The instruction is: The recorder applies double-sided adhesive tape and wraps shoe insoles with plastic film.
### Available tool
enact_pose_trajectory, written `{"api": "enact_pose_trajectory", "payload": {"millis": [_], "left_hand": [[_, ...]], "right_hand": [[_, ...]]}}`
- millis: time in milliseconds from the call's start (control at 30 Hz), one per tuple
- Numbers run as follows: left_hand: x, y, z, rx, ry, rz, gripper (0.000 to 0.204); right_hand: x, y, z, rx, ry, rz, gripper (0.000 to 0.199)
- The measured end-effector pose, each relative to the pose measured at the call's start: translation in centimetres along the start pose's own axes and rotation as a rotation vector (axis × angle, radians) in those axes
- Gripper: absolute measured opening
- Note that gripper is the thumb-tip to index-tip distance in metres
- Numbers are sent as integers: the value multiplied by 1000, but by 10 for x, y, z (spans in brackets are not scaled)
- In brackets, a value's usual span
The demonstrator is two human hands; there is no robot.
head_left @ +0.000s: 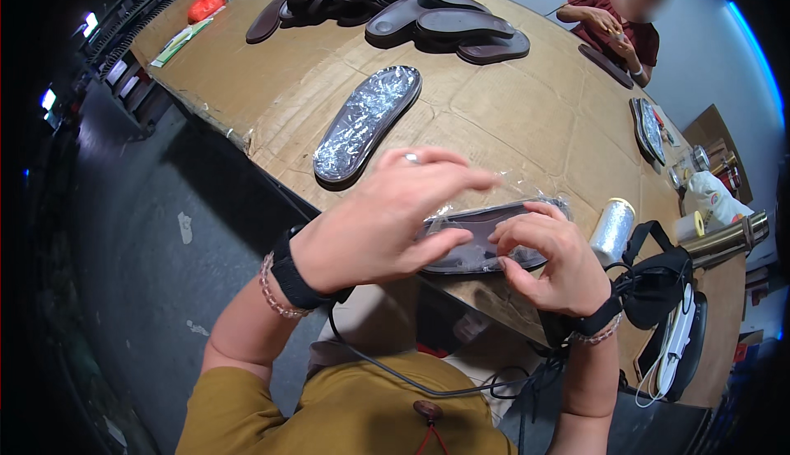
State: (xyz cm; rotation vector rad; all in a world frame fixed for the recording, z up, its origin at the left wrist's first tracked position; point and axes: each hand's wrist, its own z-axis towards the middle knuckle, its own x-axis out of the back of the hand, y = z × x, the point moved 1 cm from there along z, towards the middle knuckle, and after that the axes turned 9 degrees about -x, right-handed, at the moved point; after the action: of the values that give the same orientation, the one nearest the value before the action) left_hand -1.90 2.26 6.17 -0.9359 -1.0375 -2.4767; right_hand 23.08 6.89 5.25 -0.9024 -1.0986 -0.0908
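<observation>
In front of me a dark brown shoe sole (481,229) lies near the table edge, clear plastic film (539,192) loose and crumpled over it. Above its left end is my left hand (378,216), open, thumb and fingers apart with nothing between them. Over the right part of the sole hovers my right hand (559,262), its fingers curled and the thumb apart from them, close to the film. Whether its fingertips touch the film is hard to see. Farther off to the left lies another sole (366,126), covered in shiny wrinkled clear film.
A pile of brown soles (436,23) fills the far side of the cardboard-covered table (485,118). A roll of film (613,229), a black pouch (658,282) and a metal flask (728,239) stand at right. Across the table, a person (613,23) works near a sole (606,66).
</observation>
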Motion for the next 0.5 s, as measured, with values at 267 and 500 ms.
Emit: {"api": "enact_pose_trajectory", "payload": {"millis": [267,500], "left_hand": [[-14,5,36,-133,-503,346,18],[-14,-9,33,-122,-476,313,9]], "right_hand": [[-3,5,13,-12,-118,34,17],[-15,15,16,-189,-65,331,22]]}}
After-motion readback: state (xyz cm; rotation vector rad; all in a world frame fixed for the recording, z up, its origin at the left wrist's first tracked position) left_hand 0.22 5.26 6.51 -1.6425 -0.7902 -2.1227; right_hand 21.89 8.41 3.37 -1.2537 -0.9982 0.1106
